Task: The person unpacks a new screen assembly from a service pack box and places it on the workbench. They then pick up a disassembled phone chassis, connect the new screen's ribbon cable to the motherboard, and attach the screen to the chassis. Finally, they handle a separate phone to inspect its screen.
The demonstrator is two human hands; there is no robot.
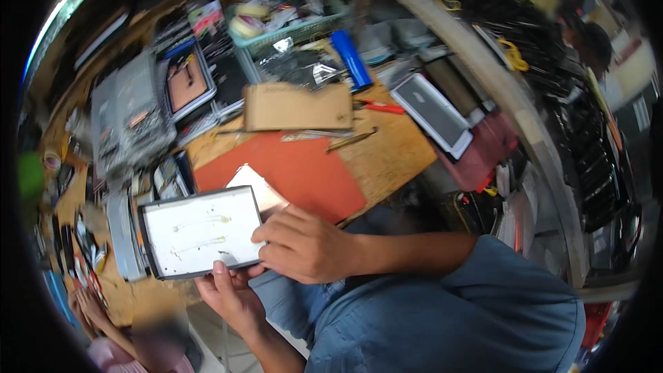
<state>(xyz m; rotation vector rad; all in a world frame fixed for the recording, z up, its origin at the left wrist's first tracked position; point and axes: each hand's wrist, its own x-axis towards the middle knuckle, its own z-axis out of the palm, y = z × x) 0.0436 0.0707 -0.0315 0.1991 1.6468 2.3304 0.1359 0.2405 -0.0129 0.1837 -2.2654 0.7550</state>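
A shallow rectangular box (200, 211) with a white inside and a dark rim is held tilted over the near edge of the workbench. Two thin pale curved strips and a few dark specks show on its white face. My left hand (233, 298) grips its lower edge from below, thumb on the front. At the right edge, my right hand (304, 245) has its fingers curled in and closed against the box. Behind the box, a shiny flat panel (254, 183) rests on a red-orange mat (311, 166), partly hidden.
Beyond the mat lie a cardboard piece (298, 107), red-handled pliers (382, 107), a blue cylinder (350, 61) and a green basket (290, 34) of parts. Bagged panels (131, 117) stand left; a white-framed tablet (434, 115) lies right. Another person's hands (90, 309) are at lower left.
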